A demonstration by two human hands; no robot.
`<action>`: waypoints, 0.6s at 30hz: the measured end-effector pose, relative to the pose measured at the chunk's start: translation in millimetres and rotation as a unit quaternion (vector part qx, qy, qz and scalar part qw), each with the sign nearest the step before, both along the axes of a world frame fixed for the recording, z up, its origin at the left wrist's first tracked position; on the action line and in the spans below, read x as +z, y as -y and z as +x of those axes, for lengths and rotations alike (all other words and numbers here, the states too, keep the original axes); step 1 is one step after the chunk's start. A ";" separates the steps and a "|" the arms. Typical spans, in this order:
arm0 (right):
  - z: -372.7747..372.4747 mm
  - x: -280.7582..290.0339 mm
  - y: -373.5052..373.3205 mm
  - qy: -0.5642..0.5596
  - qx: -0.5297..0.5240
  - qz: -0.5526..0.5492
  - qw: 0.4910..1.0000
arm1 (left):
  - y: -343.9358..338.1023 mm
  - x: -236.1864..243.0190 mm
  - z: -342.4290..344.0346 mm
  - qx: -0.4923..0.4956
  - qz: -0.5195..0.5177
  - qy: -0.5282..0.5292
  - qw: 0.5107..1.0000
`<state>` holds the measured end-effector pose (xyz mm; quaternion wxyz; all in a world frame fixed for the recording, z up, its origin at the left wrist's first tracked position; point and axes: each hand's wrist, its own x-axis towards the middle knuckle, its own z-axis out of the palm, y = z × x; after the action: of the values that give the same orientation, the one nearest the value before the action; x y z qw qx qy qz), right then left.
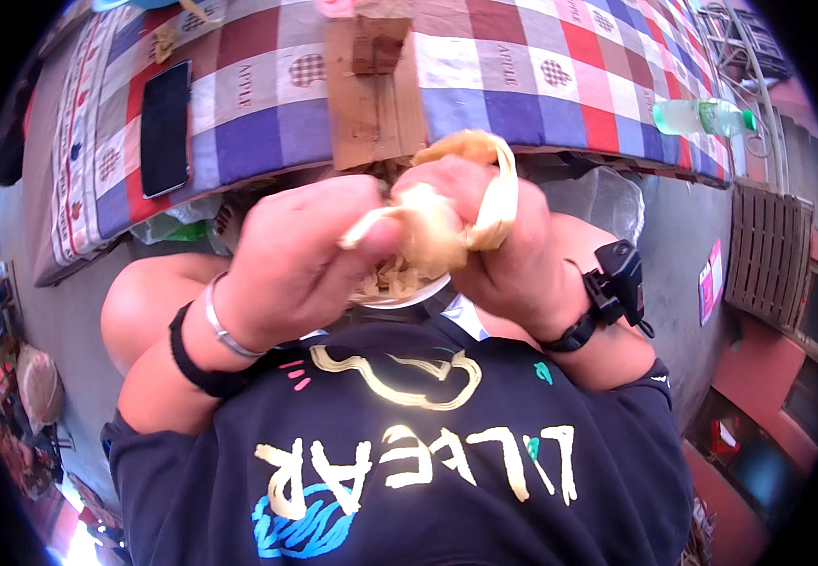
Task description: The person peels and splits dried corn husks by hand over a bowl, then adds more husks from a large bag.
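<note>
Both my hands meet above my lap, close to the table's front edge. A pale yellow, husk-like strip (492,203) loops over the back of my right hand (522,255), whose fingers are curled round it. My left hand (305,250) is closed, with the thumb pressing on a pale end of the same material; motion blurs the part between the hands. Just beneath them a white bowl (409,302) holds crumpled yellowish strips (385,283). The hands hide much of the bowl.
Ahead, a wooden board with a block (371,104) stands at the edge of the checked tablecloth (258,123). A black phone (165,129) lies at left, a green-capped bottle (704,117) at right. Clear plastic bags (607,203) hang below the edge. A slatted wooden rack (769,255) stands at far right.
</note>
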<state>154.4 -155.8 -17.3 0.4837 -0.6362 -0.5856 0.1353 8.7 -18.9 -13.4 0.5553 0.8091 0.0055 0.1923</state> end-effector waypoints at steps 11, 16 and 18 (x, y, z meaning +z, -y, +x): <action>-6.8 4.0 4.7 -0.075 0.001 -0.083 0.994 | -7.2 0.8 1.2 0.066 0.069 -0.050 0.994; -5.3 21.5 3.1 -0.196 0.068 -0.176 0.962 | -7.3 5.3 -1.5 0.069 0.122 -0.063 0.988; -5.9 32.1 3.8 -0.337 0.086 -0.236 0.907 | -11.4 7.7 -2.8 0.051 0.158 -0.055 0.985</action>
<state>148.4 -159.6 14.9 0.4746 -0.5952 -0.3911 0.5173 5.9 -7.5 -5.8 0.4089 0.8946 0.0471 0.1743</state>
